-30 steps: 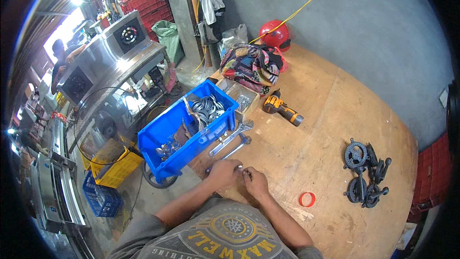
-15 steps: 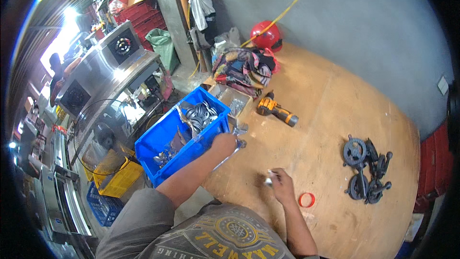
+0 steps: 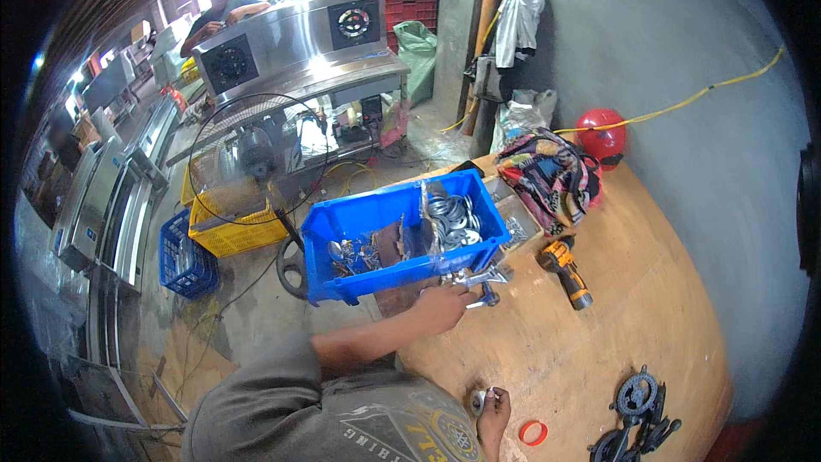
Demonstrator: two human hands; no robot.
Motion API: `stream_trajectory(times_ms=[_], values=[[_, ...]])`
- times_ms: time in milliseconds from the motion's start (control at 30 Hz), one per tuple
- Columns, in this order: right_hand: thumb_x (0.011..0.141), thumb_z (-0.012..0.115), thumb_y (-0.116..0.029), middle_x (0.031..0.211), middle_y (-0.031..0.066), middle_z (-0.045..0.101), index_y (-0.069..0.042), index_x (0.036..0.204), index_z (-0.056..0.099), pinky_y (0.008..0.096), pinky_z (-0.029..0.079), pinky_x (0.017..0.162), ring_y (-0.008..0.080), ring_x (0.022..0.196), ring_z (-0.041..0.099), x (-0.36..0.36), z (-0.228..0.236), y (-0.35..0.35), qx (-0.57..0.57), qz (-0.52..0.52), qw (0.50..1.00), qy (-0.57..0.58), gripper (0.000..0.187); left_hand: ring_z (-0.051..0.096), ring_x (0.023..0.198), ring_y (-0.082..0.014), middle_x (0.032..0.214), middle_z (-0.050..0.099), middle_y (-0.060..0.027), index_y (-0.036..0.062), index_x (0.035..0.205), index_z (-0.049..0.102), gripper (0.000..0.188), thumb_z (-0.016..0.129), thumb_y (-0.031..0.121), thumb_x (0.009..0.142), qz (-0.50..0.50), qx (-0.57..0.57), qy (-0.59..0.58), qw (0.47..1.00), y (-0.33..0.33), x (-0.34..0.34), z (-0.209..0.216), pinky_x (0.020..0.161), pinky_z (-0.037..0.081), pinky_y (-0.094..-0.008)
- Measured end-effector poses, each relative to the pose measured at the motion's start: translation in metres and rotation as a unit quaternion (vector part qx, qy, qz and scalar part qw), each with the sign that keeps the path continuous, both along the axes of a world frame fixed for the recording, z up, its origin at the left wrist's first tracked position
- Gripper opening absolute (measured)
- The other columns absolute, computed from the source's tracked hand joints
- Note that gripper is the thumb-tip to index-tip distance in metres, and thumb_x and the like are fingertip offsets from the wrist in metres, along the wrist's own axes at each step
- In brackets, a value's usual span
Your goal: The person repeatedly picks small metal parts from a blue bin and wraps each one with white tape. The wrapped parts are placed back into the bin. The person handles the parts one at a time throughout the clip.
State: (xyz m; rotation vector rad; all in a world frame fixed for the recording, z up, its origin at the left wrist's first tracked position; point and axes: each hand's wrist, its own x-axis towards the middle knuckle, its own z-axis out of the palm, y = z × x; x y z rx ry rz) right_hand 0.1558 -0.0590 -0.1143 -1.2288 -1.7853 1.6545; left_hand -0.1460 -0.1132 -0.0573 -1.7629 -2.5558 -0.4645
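Observation:
My left hand (image 3: 443,306) reaches over several silver metal tools (image 3: 483,279), wrench-like in shape, lying on the wooden table against the front of a blue bin (image 3: 376,281). Its fingertips are at the tools, but whether they grip one is hidden. Near the table's front edge, my right hand (image 3: 494,416) is closed, with thumb and fingers pinching a small silver round metal piece (image 3: 479,400). A red ring (image 3: 533,433) lies on the table just right of that hand. Inside the bin are metal rings (image 3: 453,221) on one side and small metal hardware (image 3: 352,257) on the other.
An orange and black cordless drill (image 3: 566,274) lies right of the bin, by a small box of hardware (image 3: 516,227). Black crank handles (image 3: 637,411) rest at the lower right. Patterned cloth (image 3: 552,175) and a red helmet (image 3: 602,135) sit by the wall. A caged fan (image 3: 256,154) stands left.
The view has swung left, so the table things appear farther right and lower. My left hand stays at the tools beside the bin; my right hand still pinches the metal piece.

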Motion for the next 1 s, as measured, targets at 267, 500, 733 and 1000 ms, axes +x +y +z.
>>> stream_trajectory(times_ms=[267, 500, 733, 1000], values=[[0.099, 0.055, -0.013, 0.085, 0.0067, 0.064, -0.003, 0.105, 0.058, 0.0269, 0.05, 0.066, 0.0117, 0.073, 0.061, -0.032, 0.019, 0.02, -0.154, 0.029, 0.988, 0.02, 0.011, 0.067, 0.092, -0.0354, 0.096, 0.07, -0.0164, 0.0126, 0.107, 0.071, 0.028, 0.059, 0.012, 0.082, 0.267, 0.06, -0.06, 0.96, -0.138, -0.148, 0.057, 0.078, 0.054, -0.0483], [0.099, 0.058, -0.018, 0.083, 0.0035, 0.063, -0.008, 0.104, 0.057, 0.0284, 0.052, 0.057, 0.0115, 0.068, 0.06, -0.052, 0.022, 0.031, -0.139, 0.045, 0.989, -0.002, 0.011, 0.068, 0.095, -0.0365, 0.101, 0.07, -0.0192, 0.0181, 0.112, 0.071, 0.038, 0.058, 0.005, 0.078, 0.222, -0.179, -0.122, 0.951, -0.164, -0.178, -0.016, 0.083, 0.054, -0.0487], [0.098, 0.059, -0.015, 0.088, 0.0075, 0.065, -0.004, 0.105, 0.059, 0.0281, 0.048, 0.065, 0.0126, 0.073, 0.06, -0.04, 0.015, 0.018, -0.173, 0.033, 0.984, -0.024, 0.014, 0.067, 0.099, -0.0369, 0.107, 0.068, -0.0177, 0.0161, 0.112, 0.068, 0.034, 0.056, 0.008, 0.082, 0.198, -0.171, -0.105, 0.959, -0.155, -0.189, -0.053, 0.086, 0.054, -0.0496], [0.098, 0.058, -0.013, 0.087, 0.0073, 0.065, -0.002, 0.105, 0.06, 0.0276, 0.048, 0.068, 0.0125, 0.076, 0.06, -0.043, 0.018, 0.022, -0.148, 0.033, 0.988, -0.037, 0.014, 0.065, 0.099, -0.0346, 0.103, 0.067, -0.0161, 0.013, 0.11, 0.068, 0.029, 0.068, 0.018, 0.081, 0.208, -0.116, -0.099, 0.966, -0.156, -0.183, -0.031, 0.085, 0.052, -0.0477]])
